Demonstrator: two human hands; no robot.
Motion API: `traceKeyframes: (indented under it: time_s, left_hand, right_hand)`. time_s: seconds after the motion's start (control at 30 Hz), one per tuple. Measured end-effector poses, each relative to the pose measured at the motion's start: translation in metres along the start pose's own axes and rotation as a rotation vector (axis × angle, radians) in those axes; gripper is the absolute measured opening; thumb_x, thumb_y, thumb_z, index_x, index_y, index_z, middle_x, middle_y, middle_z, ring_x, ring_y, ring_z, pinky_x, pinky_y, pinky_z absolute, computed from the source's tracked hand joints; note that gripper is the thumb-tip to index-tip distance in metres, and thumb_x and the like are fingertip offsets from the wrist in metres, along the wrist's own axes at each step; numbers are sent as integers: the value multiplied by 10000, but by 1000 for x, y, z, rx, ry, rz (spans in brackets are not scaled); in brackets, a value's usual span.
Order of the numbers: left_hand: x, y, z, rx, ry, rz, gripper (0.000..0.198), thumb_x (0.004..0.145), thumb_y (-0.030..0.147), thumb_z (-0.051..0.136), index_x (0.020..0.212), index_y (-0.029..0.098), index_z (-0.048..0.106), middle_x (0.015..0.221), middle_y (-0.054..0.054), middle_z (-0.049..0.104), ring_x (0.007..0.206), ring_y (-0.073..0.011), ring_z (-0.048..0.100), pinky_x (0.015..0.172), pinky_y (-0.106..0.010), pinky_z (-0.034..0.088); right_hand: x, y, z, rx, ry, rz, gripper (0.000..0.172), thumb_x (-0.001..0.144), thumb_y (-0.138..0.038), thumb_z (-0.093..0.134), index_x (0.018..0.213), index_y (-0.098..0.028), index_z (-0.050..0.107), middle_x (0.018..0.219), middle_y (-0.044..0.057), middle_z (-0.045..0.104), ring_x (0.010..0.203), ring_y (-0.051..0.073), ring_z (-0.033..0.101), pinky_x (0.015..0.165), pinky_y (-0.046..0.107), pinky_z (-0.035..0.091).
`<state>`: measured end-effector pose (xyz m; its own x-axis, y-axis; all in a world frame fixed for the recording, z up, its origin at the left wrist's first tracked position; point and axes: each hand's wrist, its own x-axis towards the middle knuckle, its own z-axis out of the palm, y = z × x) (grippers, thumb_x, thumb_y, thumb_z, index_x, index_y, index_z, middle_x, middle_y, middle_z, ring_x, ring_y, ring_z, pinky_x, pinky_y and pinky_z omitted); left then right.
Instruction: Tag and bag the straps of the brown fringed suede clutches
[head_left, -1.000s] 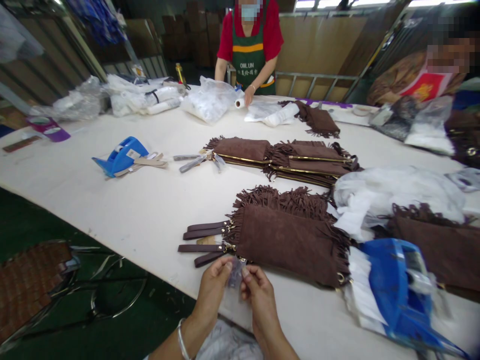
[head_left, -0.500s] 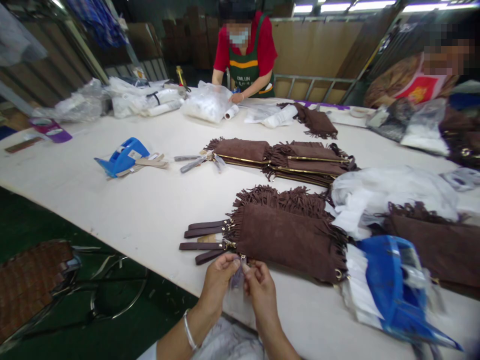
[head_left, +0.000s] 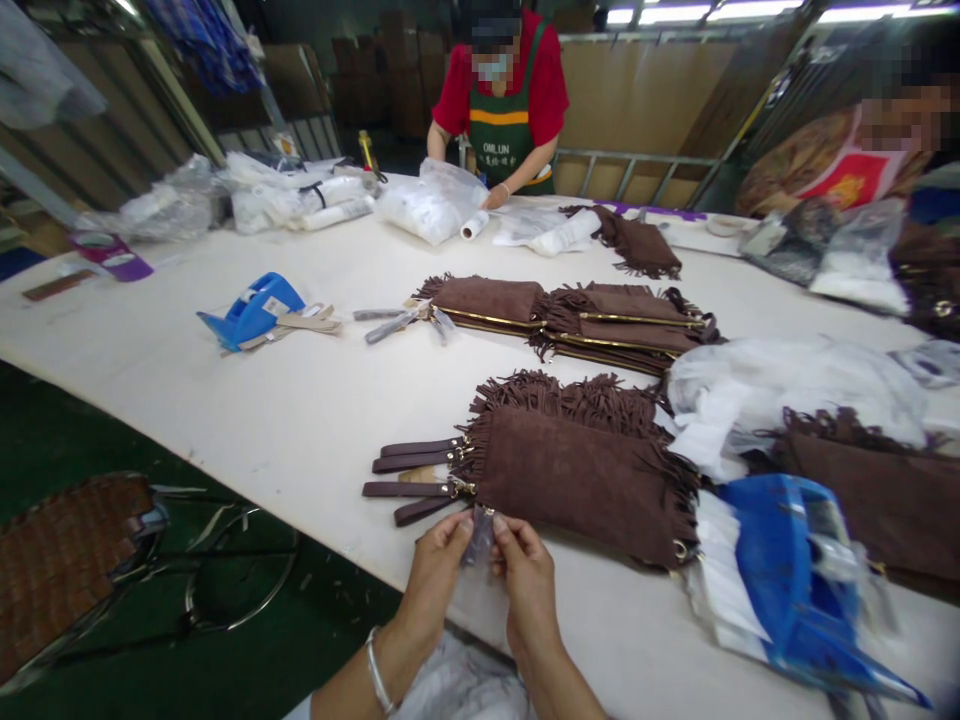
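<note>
My left hand (head_left: 437, 565) and my right hand (head_left: 527, 575) pinch the two sides of a small clear plastic bag (head_left: 472, 597) at the table's near edge. Inside its upper part shows a dark wrist strap (head_left: 480, 540), whose metal clip end meets the near corner of a brown suede fringed pouch (head_left: 581, 480). That pouch lies on top of a stack. Other brown wrist straps (head_left: 409, 490) stick out to the left from the stack, uncovered. Fingertips hide part of the bag's edges.
A blue tape dispenser (head_left: 799, 590) stands at the right; another blue dispenser (head_left: 259, 310) sits farther left. More fringed pouches (head_left: 487, 300) with gold frames lie behind. White plastic wrap (head_left: 795, 385) is at the right. A co-worker (head_left: 499, 110) handles a plastic bag across the table; a stool (head_left: 67, 570) stands at left.
The plastic bag has moved slightly up over the strap, and my fingertips are now nearer the strap's clip end. The view has shifted a little.
</note>
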<state>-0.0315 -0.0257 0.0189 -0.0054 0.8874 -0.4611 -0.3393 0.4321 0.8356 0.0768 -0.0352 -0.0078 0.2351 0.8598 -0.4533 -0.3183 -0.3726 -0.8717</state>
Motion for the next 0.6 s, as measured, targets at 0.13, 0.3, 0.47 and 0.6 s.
traceKeyframes:
  time_s: [0.13, 0.3, 0.47, 0.6]
  left_hand:
    - [1, 0, 2, 30, 5, 34, 341, 762, 397, 697, 995, 148, 685, 926, -81, 694, 840, -201, 607, 751, -273, 453]
    - [6, -1, 12, 56, 31, 72, 198, 707, 305, 729, 807, 149, 662, 797, -42, 669, 769, -174, 585, 726, -254, 439]
    - [9, -6, 17, 140, 71, 106, 163, 715, 303, 697, 754, 158, 634, 726, -22, 640, 721, -165, 564, 667, -242, 418]
    - [10, -9, 18, 115, 119, 112, 168, 735, 320, 671, 717, 160, 623, 677, -2, 609, 652, -136, 526, 623, -230, 398]
  right_hand:
    - [-1, 3, 3, 24, 15, -6, 328, 738, -479, 686, 834, -165, 676, 614, -20, 537, 531, 103, 431, 464, 200, 344]
    - [-1, 5, -4, -46, 58, -54, 330, 726, -485, 693, 832, -174, 658, 599, -26, 549, 520, 113, 433, 480, 216, 361]
    - [-4, 1, -5, -214, 95, -169, 304, 781, -478, 634, 824, -177, 633, 714, 17, 636, 618, 149, 528, 564, 242, 406]
    - [-9, -3, -1, -347, 86, -264, 285, 831, -458, 579, 875, -182, 634, 827, 49, 677, 740, 187, 593, 688, 274, 442]
